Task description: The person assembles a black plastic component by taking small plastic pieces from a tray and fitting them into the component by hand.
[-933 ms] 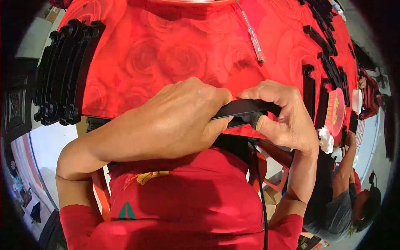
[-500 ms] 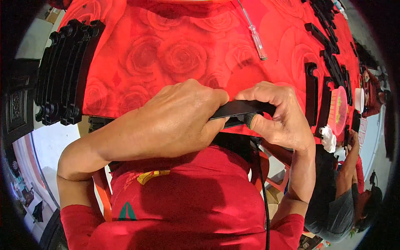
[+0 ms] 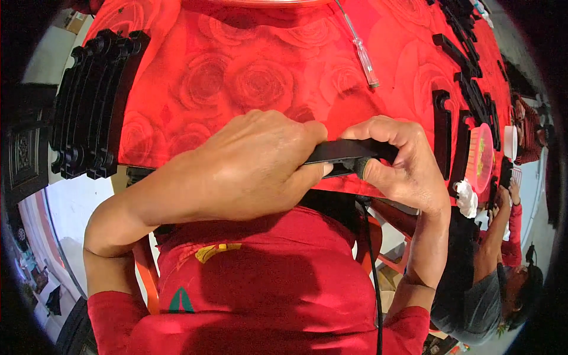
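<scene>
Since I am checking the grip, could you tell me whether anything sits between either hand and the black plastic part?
Nothing visible does. The left hand and right hand both close directly on the black plastic part, above the red rose-patterned tablecloth.

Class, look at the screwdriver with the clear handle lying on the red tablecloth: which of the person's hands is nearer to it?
Right. The right hand grips the black part just below the screwdriver; the left hand holds the same part farther to the left.

black part (image 3: 340, 155): matt plastic | tablecloth (image 3: 248, 77): smooth rose-patterned cloth | screwdriver (image 3: 362, 52): clear glossy plastic handle
</scene>
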`<state>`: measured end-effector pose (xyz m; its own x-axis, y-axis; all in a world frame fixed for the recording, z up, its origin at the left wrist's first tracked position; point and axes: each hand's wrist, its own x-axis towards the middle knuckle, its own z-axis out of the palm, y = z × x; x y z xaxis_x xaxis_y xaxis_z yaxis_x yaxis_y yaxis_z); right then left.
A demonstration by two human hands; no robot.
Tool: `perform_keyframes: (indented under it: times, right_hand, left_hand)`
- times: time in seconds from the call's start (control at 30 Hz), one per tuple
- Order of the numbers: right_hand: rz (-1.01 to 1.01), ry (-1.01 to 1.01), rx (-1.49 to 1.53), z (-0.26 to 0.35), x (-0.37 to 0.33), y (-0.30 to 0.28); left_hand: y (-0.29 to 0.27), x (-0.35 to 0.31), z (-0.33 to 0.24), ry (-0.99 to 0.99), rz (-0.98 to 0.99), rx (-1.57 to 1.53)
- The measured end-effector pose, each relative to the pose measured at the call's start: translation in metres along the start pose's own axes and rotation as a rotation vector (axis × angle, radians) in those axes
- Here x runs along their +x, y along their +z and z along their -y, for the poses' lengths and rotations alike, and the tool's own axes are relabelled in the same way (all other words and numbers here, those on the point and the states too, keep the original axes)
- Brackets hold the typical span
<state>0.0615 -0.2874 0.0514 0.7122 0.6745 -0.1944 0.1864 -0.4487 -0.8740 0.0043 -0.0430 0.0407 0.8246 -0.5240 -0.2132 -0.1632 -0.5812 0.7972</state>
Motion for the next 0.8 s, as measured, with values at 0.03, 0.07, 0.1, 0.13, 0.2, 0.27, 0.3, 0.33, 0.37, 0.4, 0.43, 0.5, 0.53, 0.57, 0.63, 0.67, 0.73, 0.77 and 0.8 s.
perform_keyframes:
  times: [0.03,0.07,0.1,0.13,0.2,0.27,0.3,0.33,0.37,0.4,0.43,0.5,0.53,0.57,0.63,0.67,0.73,0.77,0.8]
  right_hand:
    - [0.003,0.002,-0.02,-0.001,-0.001,-0.002]
    - [0.006,0.005,-0.04,-0.002,-0.001,-0.004]
    - [0.006,0.006,-0.039,-0.001,-0.001,-0.004]
    - [0.007,0.001,-0.042,0.0,-0.001,-0.004]
    - [0.009,-0.003,-0.045,0.0,-0.002,-0.005]
    - [0.049,0.117,0.046,-0.002,-0.002,-0.004]
    - [0.049,0.118,0.046,-0.003,-0.003,-0.002]
    - [0.005,0.06,0.041,-0.003,-0.005,0.0]
    - [-0.04,0.002,0.036,-0.003,-0.006,0.002]
    - [-0.039,0.0,0.035,-0.005,-0.006,0.005]
    - [-0.198,-0.15,-0.07,-0.007,-0.004,0.008]
    - [-0.355,-0.306,-0.177,-0.002,-0.005,0.007]
    - [-0.46,-0.331,-0.328,0.008,-0.011,0.003]
    - [-0.567,-0.353,-0.48,0.014,-0.018,0.001]
    - [-0.536,-0.254,-0.344,0.018,-0.036,0.012]
    - [-0.525,-0.122,-0.361,0.024,-0.037,0.023]
    - [-0.522,-0.145,-0.479,0.017,-0.031,0.035]
    - [-0.484,-0.004,-0.507,0.024,-0.03,0.038]
    - [-0.461,0.015,-0.504,0.024,-0.028,0.04]
  left_hand:
    - [-0.003,-0.003,-0.001,0.017,-0.018,0.025]
    - [-0.005,-0.005,-0.001,0.034,-0.037,0.049]
    - [-0.006,-0.005,0.0,0.034,-0.036,0.049]
    - [-0.006,-0.005,0.001,0.004,-0.012,0.042]
    - [-0.005,-0.006,0.001,-0.025,0.011,0.034]
    - [-0.001,-0.007,-0.001,-0.054,-0.013,0.063]
    - [-0.001,-0.007,-0.002,-0.054,-0.014,0.062]
    - [-0.002,-0.008,-0.005,-0.056,-0.036,0.059]
    - [-0.003,-0.009,-0.007,-0.058,-0.059,0.057]
    - [-0.001,-0.008,-0.006,-0.058,-0.061,0.057]
    - [0.0,-0.007,-0.003,-0.057,-0.097,0.046]
    - [-0.001,-0.004,-0.003,-0.056,-0.138,0.035]
    - [-0.002,-0.003,-0.003,-0.089,-0.144,0.002]
    - [-0.001,-0.002,-0.003,-0.12,-0.147,-0.03]
    - [0.006,0.001,-0.002,-0.094,-0.18,-0.052]
    - [0.011,0.002,-0.002,-0.075,-0.216,-0.071]
    - [0.017,0.005,-0.003,-0.08,-0.218,-0.11]
    - [0.019,0.006,-0.003,-0.085,-0.217,-0.151]
    - [0.022,0.007,-0.001,-0.082,-0.22,-0.15]
